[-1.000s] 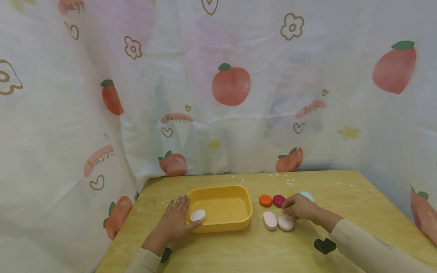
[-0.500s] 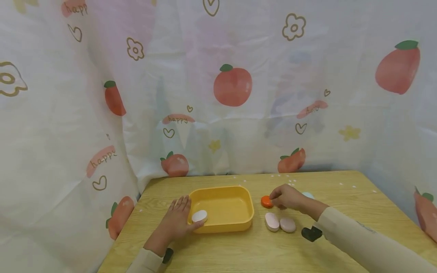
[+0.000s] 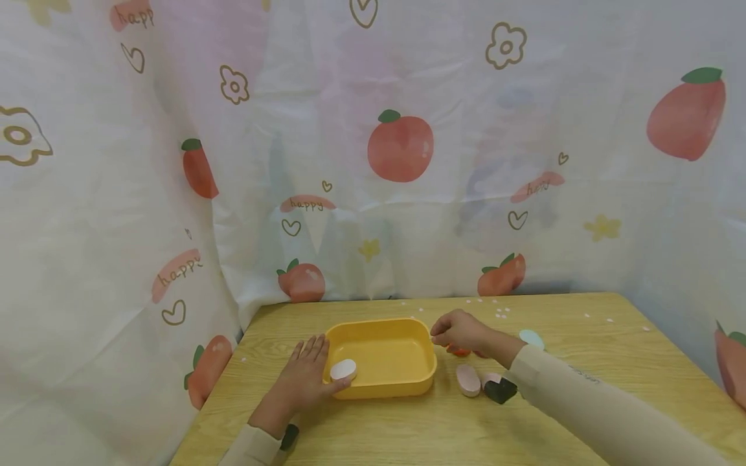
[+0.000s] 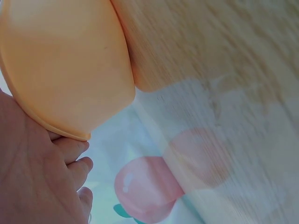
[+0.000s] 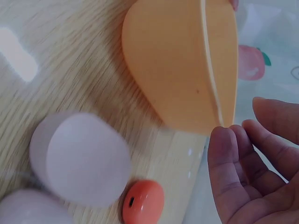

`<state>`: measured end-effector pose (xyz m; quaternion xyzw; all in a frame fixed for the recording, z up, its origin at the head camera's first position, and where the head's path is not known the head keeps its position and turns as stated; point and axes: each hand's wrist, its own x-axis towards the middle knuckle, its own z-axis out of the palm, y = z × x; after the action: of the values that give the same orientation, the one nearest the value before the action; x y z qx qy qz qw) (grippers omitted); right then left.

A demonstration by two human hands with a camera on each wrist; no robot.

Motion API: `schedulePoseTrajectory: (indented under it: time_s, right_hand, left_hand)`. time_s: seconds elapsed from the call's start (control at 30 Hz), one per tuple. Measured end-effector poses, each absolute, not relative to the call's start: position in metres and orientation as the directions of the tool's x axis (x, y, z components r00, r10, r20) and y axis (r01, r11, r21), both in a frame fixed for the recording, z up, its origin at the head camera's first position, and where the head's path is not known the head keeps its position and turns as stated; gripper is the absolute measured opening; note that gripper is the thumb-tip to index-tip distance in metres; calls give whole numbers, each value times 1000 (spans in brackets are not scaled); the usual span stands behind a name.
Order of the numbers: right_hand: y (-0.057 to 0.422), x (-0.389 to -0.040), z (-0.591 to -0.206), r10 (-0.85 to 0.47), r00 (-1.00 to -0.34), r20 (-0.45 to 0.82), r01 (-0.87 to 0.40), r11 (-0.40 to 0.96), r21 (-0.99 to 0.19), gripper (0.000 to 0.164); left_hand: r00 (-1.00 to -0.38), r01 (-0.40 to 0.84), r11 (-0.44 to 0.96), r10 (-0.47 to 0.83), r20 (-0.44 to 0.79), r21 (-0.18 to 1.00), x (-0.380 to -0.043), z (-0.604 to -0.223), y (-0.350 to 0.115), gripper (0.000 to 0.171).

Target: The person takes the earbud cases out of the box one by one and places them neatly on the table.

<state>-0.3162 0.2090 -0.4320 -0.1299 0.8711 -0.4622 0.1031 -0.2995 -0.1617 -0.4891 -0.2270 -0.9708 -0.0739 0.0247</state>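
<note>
A yellow tub (image 3: 381, 390) stands on the table, with a white rounded oval piece (image 3: 343, 369) inside at its left end. My left hand (image 3: 300, 382) rests against the tub's left end, fingers extended along the rim and thumb by the near edge. Just off the right rim is my right hand (image 3: 463, 333), its fingers loosely bent with nothing visible between them. Below it, partly covered, lies a glossy orange rounded piece (image 5: 144, 203) with a small dark slot. A pale pink oval piece (image 3: 468, 380) and another pink piece (image 3: 491, 378) sit nearer me.
A pale mint piece (image 3: 531, 338) lies right of my right wrist. Small white bits (image 3: 502, 313) are scattered along the back of the wooden table (image 3: 396, 427). A fruit-printed curtain (image 3: 402, 246) hangs behind and at the sides.
My right hand has moved left, from above the loose pieces to the tub's right rim. The magenta piece seen earlier is out of sight. My left hand has stayed at the tub.
</note>
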Motion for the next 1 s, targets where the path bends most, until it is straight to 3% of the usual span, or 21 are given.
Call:
schedulePoseTrajectory:
  time_s: [0.37,1.0]
  right_hand:
    - [174,-323,-435,-378,-925,-50,-141,462,-876,19]
    - [117,-330,-454,-429,-899,-95,-127,461,-878,19]
  left_hand:
    - [-893,449,886,439,100,117,-303,-493,-163,106]
    - [-900,432,897,424,95,91,-304,-494,-161,106]
